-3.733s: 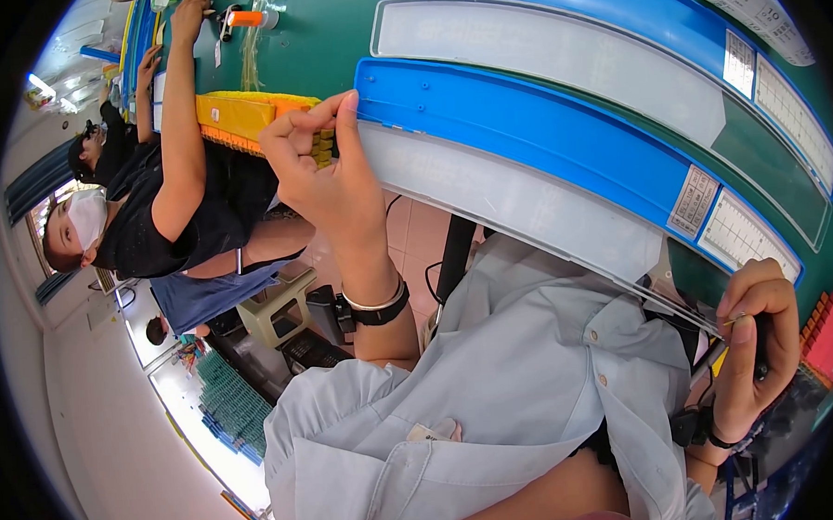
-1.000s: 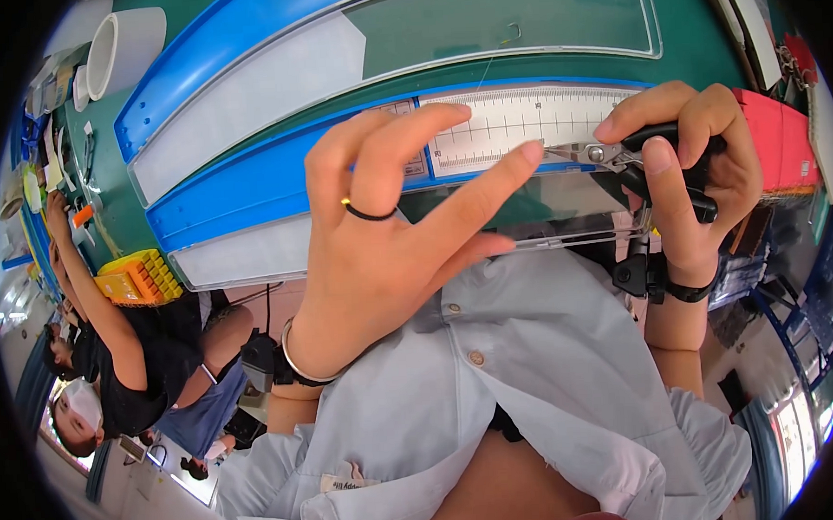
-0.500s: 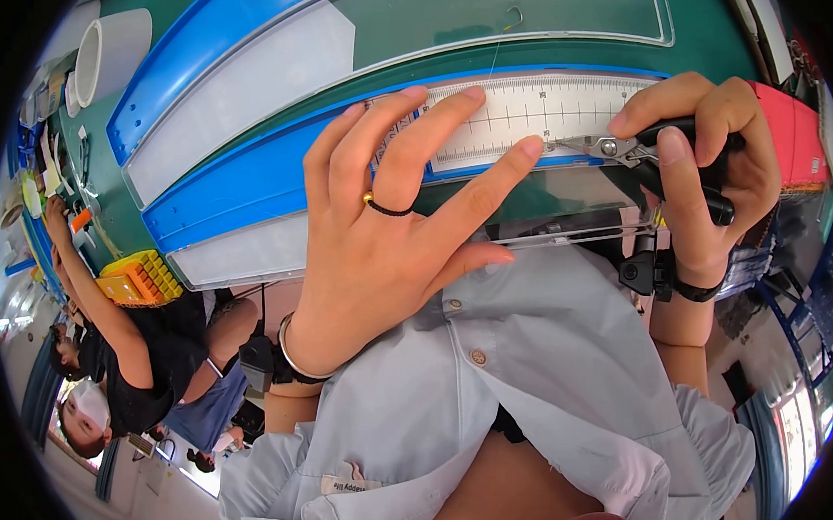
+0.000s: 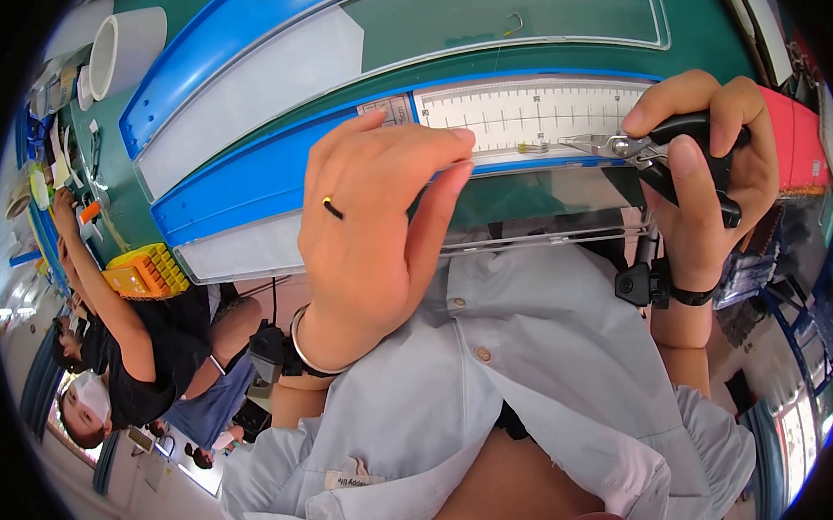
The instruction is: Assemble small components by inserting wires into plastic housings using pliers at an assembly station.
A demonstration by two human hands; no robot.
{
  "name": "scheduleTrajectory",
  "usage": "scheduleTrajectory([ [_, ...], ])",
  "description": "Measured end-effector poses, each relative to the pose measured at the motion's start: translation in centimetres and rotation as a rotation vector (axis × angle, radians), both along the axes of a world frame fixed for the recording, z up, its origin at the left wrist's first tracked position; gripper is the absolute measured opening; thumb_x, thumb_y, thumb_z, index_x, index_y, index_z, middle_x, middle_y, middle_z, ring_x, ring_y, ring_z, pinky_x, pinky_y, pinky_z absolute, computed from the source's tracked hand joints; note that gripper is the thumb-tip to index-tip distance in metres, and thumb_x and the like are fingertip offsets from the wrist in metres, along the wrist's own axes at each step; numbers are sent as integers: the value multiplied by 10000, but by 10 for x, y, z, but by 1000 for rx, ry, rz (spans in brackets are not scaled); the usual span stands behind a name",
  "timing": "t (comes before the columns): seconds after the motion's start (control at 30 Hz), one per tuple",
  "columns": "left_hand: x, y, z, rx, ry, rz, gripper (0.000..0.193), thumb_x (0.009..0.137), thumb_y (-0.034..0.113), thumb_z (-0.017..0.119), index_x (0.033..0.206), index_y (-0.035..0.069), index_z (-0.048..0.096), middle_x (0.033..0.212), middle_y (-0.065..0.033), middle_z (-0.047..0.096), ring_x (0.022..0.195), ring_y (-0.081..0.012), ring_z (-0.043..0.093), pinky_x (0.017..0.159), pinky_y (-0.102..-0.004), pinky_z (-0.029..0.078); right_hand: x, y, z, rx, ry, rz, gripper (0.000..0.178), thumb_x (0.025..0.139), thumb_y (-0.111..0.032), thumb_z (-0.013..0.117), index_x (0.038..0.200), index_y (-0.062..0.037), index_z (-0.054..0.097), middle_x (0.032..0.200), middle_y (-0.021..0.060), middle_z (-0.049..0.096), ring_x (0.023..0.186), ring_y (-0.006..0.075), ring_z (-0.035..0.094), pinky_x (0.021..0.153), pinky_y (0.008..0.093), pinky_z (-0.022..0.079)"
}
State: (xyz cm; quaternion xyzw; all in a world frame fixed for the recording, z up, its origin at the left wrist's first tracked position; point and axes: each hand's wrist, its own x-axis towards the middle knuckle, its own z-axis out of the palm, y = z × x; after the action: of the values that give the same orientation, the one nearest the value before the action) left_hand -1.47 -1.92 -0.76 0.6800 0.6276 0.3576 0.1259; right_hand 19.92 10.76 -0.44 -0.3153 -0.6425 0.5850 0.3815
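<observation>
our right hand [image 4: 698, 206], fingers clamped round the pliers [image 4: 622, 147], our left hand [image 4: 364, 225], fingers nearly together, can't tell if we're pinching anything, blue case [image 4: 246, 182] underneath

The left forearm [image 4: 297, 400] runs up to the left wrist [image 4: 332, 331], and the left hand [image 4: 363, 216] leans to the right with its back showing. Its forefinger [image 4: 444, 145] and thumb [image 4: 442, 201] stretch rightward, tips close together; whether they touch cannot be told. Its other fingers are bent and partly hidden. The right forearm [image 4: 683, 355] stands nearly upright in view, and above the right wrist [image 4: 702, 264] the right hand [image 4: 700, 201] is curled in a grip, thumb raised, fingers bent over from above. The two hands stand apart at similar height
</observation>
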Motion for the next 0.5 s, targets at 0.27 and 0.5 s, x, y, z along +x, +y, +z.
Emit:
scheduleTrajectory([
  [0.27,21,35,16,106,-80,-56,466,812,-150,746,1229,-46,567,886,-131,759,832,-197,724,795,-261,518,14,12,-5,-81,86,-55,255,924,-118,621,924,-78,369,978,246,644,567,77,475,480,177,417],
  [0.5,41,42,-11,113,-238,-111,534,855,-131,731,1306,-62,452,1127,-169,710,930,-215,749,823,-309,591,34,19,-13,-116,225,-94,246,922,-66,629,951,-81,384,942,265,678,579,76,525,459,181,429],
])
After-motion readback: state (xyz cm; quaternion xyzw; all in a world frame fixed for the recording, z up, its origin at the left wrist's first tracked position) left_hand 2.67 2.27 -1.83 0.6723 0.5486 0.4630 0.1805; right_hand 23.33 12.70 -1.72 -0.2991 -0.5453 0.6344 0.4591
